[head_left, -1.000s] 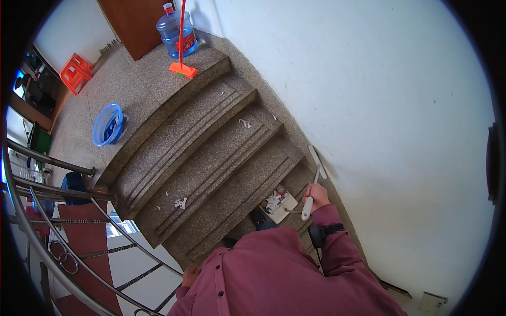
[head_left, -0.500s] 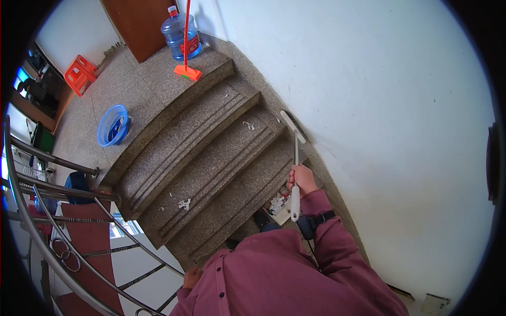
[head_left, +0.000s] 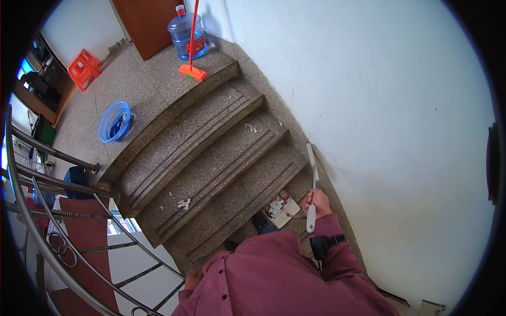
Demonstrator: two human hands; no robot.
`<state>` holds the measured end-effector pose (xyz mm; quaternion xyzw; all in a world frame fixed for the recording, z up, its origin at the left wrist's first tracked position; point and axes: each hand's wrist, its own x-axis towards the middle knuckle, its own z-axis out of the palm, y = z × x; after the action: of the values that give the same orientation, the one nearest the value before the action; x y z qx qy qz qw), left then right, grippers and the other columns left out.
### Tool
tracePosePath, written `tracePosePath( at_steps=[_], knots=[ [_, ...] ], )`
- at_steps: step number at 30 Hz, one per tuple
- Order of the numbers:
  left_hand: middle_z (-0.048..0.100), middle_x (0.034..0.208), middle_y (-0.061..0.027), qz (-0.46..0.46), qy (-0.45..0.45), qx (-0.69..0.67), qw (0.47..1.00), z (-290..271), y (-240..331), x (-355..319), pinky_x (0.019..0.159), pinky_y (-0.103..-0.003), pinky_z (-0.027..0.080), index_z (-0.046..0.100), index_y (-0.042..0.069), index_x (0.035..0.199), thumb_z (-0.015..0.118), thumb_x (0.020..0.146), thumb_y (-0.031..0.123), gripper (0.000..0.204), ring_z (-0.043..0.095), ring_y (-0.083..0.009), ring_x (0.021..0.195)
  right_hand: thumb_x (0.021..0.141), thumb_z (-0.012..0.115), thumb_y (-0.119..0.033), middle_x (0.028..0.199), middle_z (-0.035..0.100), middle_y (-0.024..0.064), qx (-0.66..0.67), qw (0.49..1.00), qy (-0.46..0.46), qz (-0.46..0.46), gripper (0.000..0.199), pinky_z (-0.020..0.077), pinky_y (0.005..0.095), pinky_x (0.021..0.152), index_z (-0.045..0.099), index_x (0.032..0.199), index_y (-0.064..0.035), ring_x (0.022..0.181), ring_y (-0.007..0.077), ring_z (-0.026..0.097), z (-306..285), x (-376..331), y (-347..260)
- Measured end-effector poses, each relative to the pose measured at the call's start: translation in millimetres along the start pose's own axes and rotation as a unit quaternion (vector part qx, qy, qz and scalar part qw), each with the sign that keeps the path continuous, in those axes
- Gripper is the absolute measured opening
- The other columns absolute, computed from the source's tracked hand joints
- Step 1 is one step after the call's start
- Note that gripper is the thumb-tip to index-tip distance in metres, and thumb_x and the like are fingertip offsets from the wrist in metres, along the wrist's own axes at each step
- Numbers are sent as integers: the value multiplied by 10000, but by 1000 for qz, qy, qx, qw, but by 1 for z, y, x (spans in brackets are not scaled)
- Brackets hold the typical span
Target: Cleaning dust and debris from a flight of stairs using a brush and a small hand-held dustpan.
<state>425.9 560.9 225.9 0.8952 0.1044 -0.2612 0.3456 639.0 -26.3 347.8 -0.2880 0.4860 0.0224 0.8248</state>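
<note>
My right hand (head_left: 318,202) is closed round the pale handle of a long-handled brush (head_left: 312,217). The brush's narrow head leans at the stair edge beside the white wall. Just left of that hand lies a cream dustpan (head_left: 286,215) holding crumpled paper scraps (head_left: 276,206), with a thin handle running toward my right forearm. My left hand (head_left: 193,279) is low beside my body near the railing; its fingers are mostly hidden.
Speckled stone steps (head_left: 211,174) curve upward, with paper scraps (head_left: 184,204) on several of them. A metal railing (head_left: 50,181) bounds the left. On the landing are a blue basin (head_left: 115,107), a red stool (head_left: 84,68), a water jug (head_left: 184,34) and an orange broom (head_left: 192,72).
My right hand and the brush have moved right and down, away from the dustpan, uncovering more of it. The brush head has dropped along the wall edge. My left hand has hardly moved.
</note>
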Motion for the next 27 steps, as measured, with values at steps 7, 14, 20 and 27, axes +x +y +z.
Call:
tracePosePath(
  at_steps=[7,14,20,27],
  knots=[
    [684,972,-258,-50,-28,-64,996,-11,29,2,785,-423,532,669,-7,1054,580,927,277,323,701,-366,892,944,469,-151,615,459,47,-3,998,-25,-51,206,393,348,465,471,746,-94,509,199,470,34,2,-8],
    [686,942,-274,-85,14,-111,990,0,30,-15,808,-443,534,675,18,1073,587,917,312,344,705,-385,949,924,461,-159,581,444,10,-57,994,-68,-64,222,377,305,435,453,703,-135,481,164,456,92,17,-13],
    [709,1055,-257,-93,31,-129,987,14,23,-35,860,-433,539,693,56,1193,599,908,321,401,693,-390,1036,945,490,-151,627,476,56,-104,992,-60,-49,193,407,338,450,486,766,-79,494,189,457,121,18,-1],
    [718,1053,-244,-88,49,-200,975,34,14,-41,868,-430,541,701,52,1183,599,911,316,393,696,-388,1033,958,498,-163,612,471,44,-116,988,-93,-35,194,402,338,423,474,779,-94,473,171,440,142,20,-2]
  ],
)
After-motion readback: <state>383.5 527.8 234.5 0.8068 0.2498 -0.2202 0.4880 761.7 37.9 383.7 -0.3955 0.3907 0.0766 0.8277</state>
